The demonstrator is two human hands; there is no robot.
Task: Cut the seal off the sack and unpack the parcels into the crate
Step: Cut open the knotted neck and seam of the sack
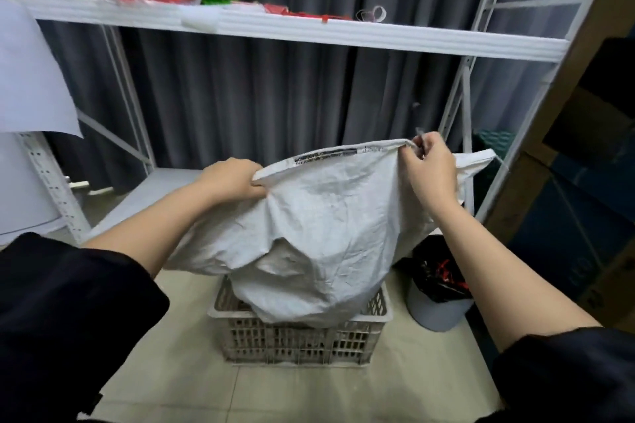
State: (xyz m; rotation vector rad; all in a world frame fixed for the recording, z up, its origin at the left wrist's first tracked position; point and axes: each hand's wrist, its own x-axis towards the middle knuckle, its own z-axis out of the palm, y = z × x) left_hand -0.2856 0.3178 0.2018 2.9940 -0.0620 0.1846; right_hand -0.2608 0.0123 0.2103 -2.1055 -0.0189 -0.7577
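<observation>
**Sack held by its top edge, hanging down into the crate**

The person stands over the crate (299, 343) on the floor and holds the white sack (326, 223) up by one hemmed edge. The left hand (233, 178) grips the left end of that edge, fingers curled round a bunch of cloth. The right hand (431, 165) pinches the same edge further right and a little higher, thumb and fingers closed on the hem. Past the right hand a loose corner of the edge juts out toward the rack (481, 86).

The relation that counts: the sack's long axis runs from the held edge downward and toward the person, and its bulging lower end sits inside the crate's rim, leaning on the back wall. So the load is straight below both hands, between the two arms. Whether the low end is the open mouth I cannot tell; no parcels show clearly, only dark shapes through the crate's slats. My guess is the next move is a lift and shake upward, both hands rising evenly so the bulk stays over the crate. A lined bin (439, 299) stands just beside the crate's right side.
</observation>
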